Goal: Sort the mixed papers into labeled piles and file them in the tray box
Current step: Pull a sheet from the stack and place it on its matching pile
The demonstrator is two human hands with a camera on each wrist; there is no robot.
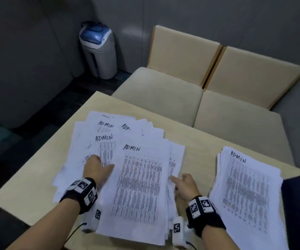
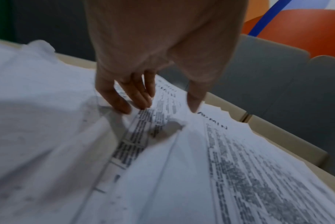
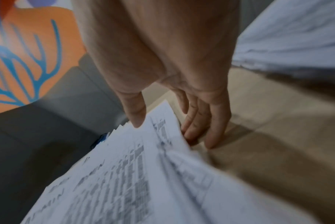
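Left hand (image 1: 96, 168) lies flat, fingers straight, pressing on the fanned ADMIN papers (image 1: 138, 179) mid-worktop (image 1: 37, 177). Right hand (image 1: 185, 184) pinches that spread's right edge, thumb on top, fingers under. 1 neater ADMIN pile (image 1: 246, 192) sits apart at right.

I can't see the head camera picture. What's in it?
Two hands gather a messy spread of papers marked ADMIN on a table: left hand on top, right hand at the edge. A neater ADMIN pile lies to the right.
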